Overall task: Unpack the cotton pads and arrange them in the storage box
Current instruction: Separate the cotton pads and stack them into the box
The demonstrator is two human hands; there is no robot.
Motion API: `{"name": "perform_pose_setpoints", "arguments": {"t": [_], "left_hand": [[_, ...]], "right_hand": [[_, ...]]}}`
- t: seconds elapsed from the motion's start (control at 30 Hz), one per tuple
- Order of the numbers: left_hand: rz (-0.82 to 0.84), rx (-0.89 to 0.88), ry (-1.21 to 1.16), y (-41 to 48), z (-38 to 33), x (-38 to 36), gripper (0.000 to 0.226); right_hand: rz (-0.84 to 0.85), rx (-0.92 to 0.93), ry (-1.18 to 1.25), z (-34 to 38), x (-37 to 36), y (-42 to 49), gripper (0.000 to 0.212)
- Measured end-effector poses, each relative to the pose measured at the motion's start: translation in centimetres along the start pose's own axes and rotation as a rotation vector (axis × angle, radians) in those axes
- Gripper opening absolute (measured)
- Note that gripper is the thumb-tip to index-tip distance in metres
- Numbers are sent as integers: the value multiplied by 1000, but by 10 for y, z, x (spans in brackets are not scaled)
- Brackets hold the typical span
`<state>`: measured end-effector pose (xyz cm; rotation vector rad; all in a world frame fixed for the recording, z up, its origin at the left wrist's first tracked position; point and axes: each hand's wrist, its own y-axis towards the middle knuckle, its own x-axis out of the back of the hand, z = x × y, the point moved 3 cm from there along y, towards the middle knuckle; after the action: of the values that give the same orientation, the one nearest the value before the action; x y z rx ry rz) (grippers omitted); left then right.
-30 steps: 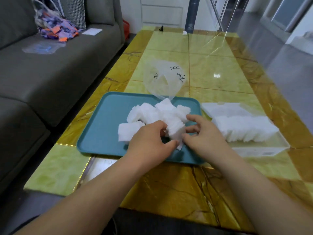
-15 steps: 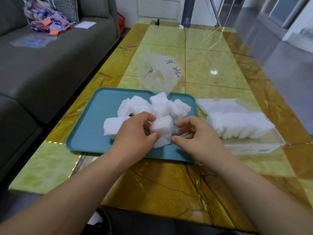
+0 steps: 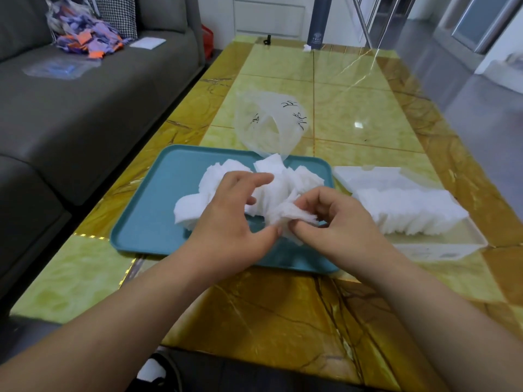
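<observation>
- White cotton pads [image 3: 285,215], a small bunch, sat pinched in the right hand [image 3: 339,222] at centre frame; the left hand [image 3: 232,222] lay loosely spread, thumb touching the bunch.
- More loose pads [image 3: 226,172] were heaped on the teal tray [image 3: 158,199].
- The step was probably squaring the bunch; the next move called for standing it in the storage box [image 3: 441,251], centre right.
- An empty bag [image 3: 268,120] lay beyond.

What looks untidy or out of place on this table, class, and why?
The loose white square cotton pads on the teal plastic tray lie jumbled at all angles, unlike the neat row of pads in the clear plastic storage box. The clear plastic bag lies crumpled at the tray's far edge.
</observation>
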<state>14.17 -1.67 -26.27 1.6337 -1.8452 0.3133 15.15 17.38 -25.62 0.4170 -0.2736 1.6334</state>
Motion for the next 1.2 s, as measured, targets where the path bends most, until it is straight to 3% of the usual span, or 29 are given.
{"name": "perform_pose_setpoints", "arguments": {"t": [0.07, 0.13, 0.17, 0.3, 0.4, 0.53, 0.73, 0.9, 0.97, 1.03, 1.2], "left_hand": [[30, -95, 67, -1, -9, -1, 48], [39, -83, 98, -2, -14, -3, 17], [38, -49, 116, -2, -13, -5, 12], [168, 131, 10, -6, -5, -14, 11], [210, 183, 74, -9, -2, -16, 11], [172, 180, 110, -8, -2, -15, 16], [241, 159, 159, -9, -4, -21, 9], [268, 111, 58, -7, -7, -19, 6], [328, 90, 37, -7, -11, -22, 7], [306, 74, 85, -4, -12, -25, 10], [237, -8, 178, 1, -11, -26, 20]], "right_hand": [[33, 45, -66, 4, 2, -2, 17], [41, 76, -125, 6, 3, -4, 16], [30, 76, -148, 5, 4, -5, 17], [1, 6, -223, -4, 9, -10, 24], [-64, -65, -228, -10, 13, -14, 27], [-101, -99, -213, -11, 13, -17, 29], [-71, -141, -177, -10, 9, -19, 38], [12, -115, -175, -7, 11, -20, 57], [18, -118, -179, -10, 11, -22, 50], [9, -128, -128, -14, 9, -23, 43], [74, -133, -21, -19, 3, -23, 59]]}}
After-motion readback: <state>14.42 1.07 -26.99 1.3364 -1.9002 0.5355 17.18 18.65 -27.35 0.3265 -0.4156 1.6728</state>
